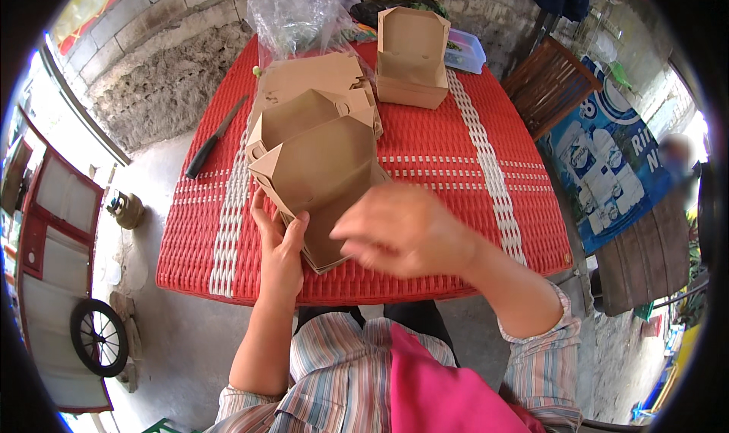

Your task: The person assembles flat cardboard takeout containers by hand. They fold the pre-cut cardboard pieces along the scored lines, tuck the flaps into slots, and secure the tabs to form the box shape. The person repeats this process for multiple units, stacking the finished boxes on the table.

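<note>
An open brown cardboard food box (323, 163) sits near the front of the red woven table, its lid raised toward the far side. My left hand (279, 247) grips its left side, thumb at the edge and fingers around the outer wall. Over the box's right side hovers my right hand (410, 232), smeared by motion; whether it holds or touches anything is unclear. Just behind stands another partly opened box (292, 118), overlapped by the first. Flat brown cardboard pieces (304, 74) lie beyond it.
A separate open box (414, 91) stands at the far right, beside a translucent bluish container (465, 52). A black-handled knife (203, 156) lies along the left of the table (448, 140). Clear plastic bags (296, 19) crowd the back. A wooden chair (550, 83) stands at right.
</note>
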A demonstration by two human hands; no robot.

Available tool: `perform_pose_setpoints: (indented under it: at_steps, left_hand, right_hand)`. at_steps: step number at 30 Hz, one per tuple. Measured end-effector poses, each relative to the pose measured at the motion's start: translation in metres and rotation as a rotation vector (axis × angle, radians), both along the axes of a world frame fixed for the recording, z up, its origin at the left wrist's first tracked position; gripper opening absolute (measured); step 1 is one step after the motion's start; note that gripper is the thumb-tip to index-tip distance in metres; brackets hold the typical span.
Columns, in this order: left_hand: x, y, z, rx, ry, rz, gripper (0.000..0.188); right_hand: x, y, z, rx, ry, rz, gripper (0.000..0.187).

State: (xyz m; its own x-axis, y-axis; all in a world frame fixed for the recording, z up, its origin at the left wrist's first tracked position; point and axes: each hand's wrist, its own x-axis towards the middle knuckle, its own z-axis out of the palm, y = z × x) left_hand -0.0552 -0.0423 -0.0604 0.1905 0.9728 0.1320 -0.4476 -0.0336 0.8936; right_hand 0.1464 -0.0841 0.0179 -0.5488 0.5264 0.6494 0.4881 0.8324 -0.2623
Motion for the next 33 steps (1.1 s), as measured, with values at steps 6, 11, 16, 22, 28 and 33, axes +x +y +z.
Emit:
perform_pose_setpoints:
  at_steps: [6,11,16,22,28,33]
  left_hand:
    - [0.002,0.002,-0.004,0.054,0.065,0.030,0.078]
    - [0.000,0.004,-0.006,0.035,0.048,-0.018,0.084]
    - [-0.021,0.005,-0.022,0.603,0.631,0.269,0.044]
    - [-0.025,0.003,-0.027,0.729,0.830,0.328,0.039]
    - [-0.023,0.004,-0.029,0.732,0.779,0.342,0.036]
    - [-0.025,0.007,-0.030,0.727,0.725,0.340,0.027]
  right_hand:
    - [0.084,0.084,-0.007,-0.007,0.193,-0.595,0.026]
    - [0.133,0.141,-0.053,0.178,-0.064,-0.971,0.070]
    - [0.132,0.158,-0.077,0.075,-0.257,-1.087,0.043]
    - [0.127,0.147,-0.084,0.165,-0.320,-1.028,0.010]
    - [0.128,0.139,-0.081,0.154,-0.338,-0.995,0.014]
    - [0.131,0.117,-0.063,-0.011,-0.293,-0.932,0.022]
